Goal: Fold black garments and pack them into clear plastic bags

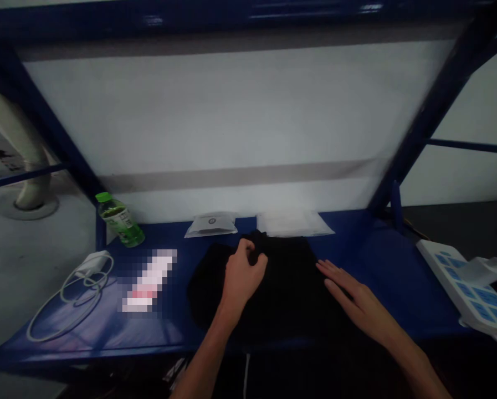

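- Black cloth point(292, 288) lies on the middle of the blue desk point(381, 277), bunched up; its near edge melts into the dark, so we cannot tell where it ends.
- Our left hand point(245, 271) is over the cloth's far left part, fingers bent and thumb held apart from the forefinger; we cannot tell whether it grips any fabric.
- Our right hand point(354, 299) is open, palm down, fingers stretched out together, with the fingertips at the cloth's right edge.
- Just beyond the cloth we see two bags side by side with a gap between them: a left bag point(210, 224) with a small round dark mark, and a whiter right bag point(293, 223).
- Left of the cloth is a pale, partly red item point(150, 280), too pixelated for us to make out.
- Further left are a white charger point(92, 263) and its looped cable point(44, 339).
- Behind these, at the back left corner, is a green-capped bottle point(121, 219) with green liquid.
- Well to our right is a white power strip point(472, 288) with blue sockets and a plugged-in adapter point(483, 270).
- A white panel point(240, 116) rises behind the desk within a blue frame point(423, 116).
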Tool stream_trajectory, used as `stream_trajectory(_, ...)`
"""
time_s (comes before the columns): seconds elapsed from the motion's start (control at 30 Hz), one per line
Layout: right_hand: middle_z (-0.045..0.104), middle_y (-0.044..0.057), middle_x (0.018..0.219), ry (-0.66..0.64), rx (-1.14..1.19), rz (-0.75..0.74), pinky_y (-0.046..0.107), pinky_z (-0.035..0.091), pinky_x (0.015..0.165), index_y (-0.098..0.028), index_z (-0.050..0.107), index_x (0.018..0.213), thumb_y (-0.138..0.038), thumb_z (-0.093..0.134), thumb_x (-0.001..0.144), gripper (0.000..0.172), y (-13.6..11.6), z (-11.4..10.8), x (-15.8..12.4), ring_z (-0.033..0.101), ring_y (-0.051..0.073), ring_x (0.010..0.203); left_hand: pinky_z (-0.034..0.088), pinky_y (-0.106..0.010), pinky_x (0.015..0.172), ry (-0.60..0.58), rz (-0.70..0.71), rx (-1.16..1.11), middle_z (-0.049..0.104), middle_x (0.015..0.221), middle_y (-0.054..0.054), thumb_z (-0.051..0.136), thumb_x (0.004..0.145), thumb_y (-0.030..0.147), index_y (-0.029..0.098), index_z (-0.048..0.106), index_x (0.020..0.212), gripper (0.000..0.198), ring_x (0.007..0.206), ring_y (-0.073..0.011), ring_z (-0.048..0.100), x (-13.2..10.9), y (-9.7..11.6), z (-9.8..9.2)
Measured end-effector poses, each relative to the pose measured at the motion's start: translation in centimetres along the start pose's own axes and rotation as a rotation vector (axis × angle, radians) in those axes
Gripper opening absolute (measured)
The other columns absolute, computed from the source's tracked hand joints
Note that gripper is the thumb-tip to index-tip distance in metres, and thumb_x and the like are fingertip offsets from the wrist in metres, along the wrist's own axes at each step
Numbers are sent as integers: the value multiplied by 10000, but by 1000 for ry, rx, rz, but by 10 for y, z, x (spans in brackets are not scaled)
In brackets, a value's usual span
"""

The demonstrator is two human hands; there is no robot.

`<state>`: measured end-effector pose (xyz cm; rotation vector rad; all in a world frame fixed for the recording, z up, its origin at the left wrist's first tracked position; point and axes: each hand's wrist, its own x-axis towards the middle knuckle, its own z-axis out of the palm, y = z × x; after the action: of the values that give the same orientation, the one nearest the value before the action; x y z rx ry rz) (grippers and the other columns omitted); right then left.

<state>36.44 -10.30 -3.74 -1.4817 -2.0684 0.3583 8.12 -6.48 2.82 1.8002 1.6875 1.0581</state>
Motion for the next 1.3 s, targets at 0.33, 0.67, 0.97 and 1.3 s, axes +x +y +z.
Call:
stream_trajectory(0.33,493,89,1477,105,-338,113,591,327,1127,-215,521,1405,-502,356,981,538,73,2,-25,346,310,1422,253,-581,1164,-185,354,188,519,1455,-69,497,922,467,229,546,1355,497,1387,-368,392,-43,32,86)
stream_trajectory(0.67,569,138,1399,132,-288,125,609,342,1110,-167,604,1317,-494,387,960,531,64,3,-16,418,345,1378,197,-515,1209,-374,422,185,360,1560,-75,320,1006,527,198,442,1473,583,1462,-289,277,-43,24,66)
stream_trajectory(0.97,443,0,1517,-32,-21,-186,569,267,1180,-349,490,1429,-473,476,970,475,-48,1,38,314,285,1443,182,-499,1202,-331,352,360,335,1572,-62,371,1022,447,246,442,1471,497,1480,-259,232,-8,-43,-19)
stream_trajectory(1.3,368,-16,1557,-241,-103,-241,594,202,1189,-387,415,1468,-556,491,945,555,-37,20,47,242,295,1467,179,-521,1190,-407,350,482,254,1602,-82,388,1010,476,260,365,1514,548,1486,-296,192,-6,-71,-25)
